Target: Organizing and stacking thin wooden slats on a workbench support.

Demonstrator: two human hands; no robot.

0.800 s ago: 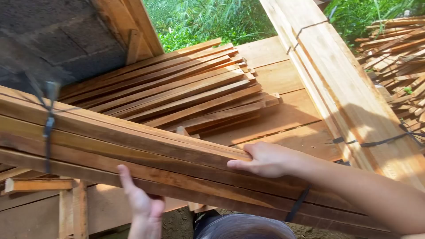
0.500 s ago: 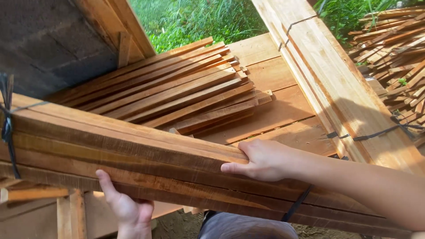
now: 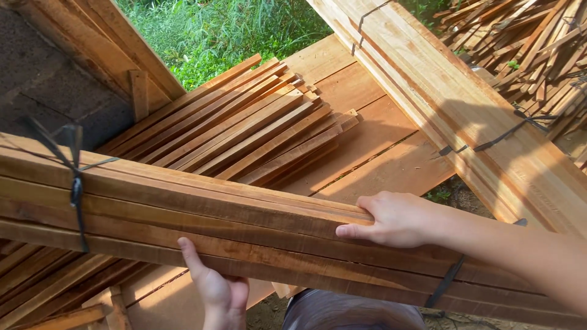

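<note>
Head view: a long strapped bundle of reddish-brown wooden slats crosses the frame from nine to four o'clock, carried level between both hands. At two o'clock lies a broad pale plank stack; at twelve, loose thin brown slats fan over flat boards. The right hand presses flat on top, fingers together, steadying. The left hand cups the underside, thumb up the bundle's face, other fingers hidden.

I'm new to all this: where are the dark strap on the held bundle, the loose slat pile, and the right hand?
dark strap [image 3: 76, 189], head view, its knot.
loose slat pile [image 3: 244, 125], head view, top slats.
right hand [image 3: 391, 220], head view, its back.
</note>
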